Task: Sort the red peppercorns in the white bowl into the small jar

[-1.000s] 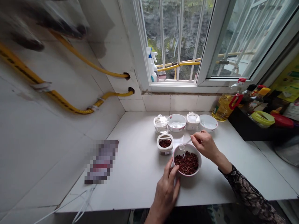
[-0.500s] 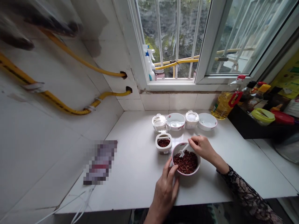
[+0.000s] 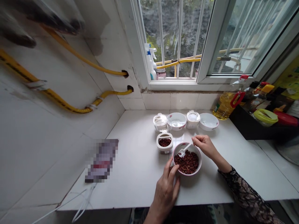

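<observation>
Broad open counter [image 3: 135, 174] spreads left of the filled bowl [image 3: 197, 152], as far as a pixelated object [image 3: 101, 161] near the wall. The left hand [image 3: 164, 189] blocks the bowl's near-left side; the right hand [image 3: 204, 144] and a white spoon [image 3: 187, 149] cover its far-right rim. An open jar [image 3: 164, 150] stands just beside, far left. Behind, jars [image 3: 193, 123] and white bowls [image 3: 177, 127] form a tight row. Bare surface separates the right forearm from a black box [image 3: 243, 124].

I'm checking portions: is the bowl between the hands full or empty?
The bowl is partly full: dark red bits lie inside, with bare white showing above them.
</observation>
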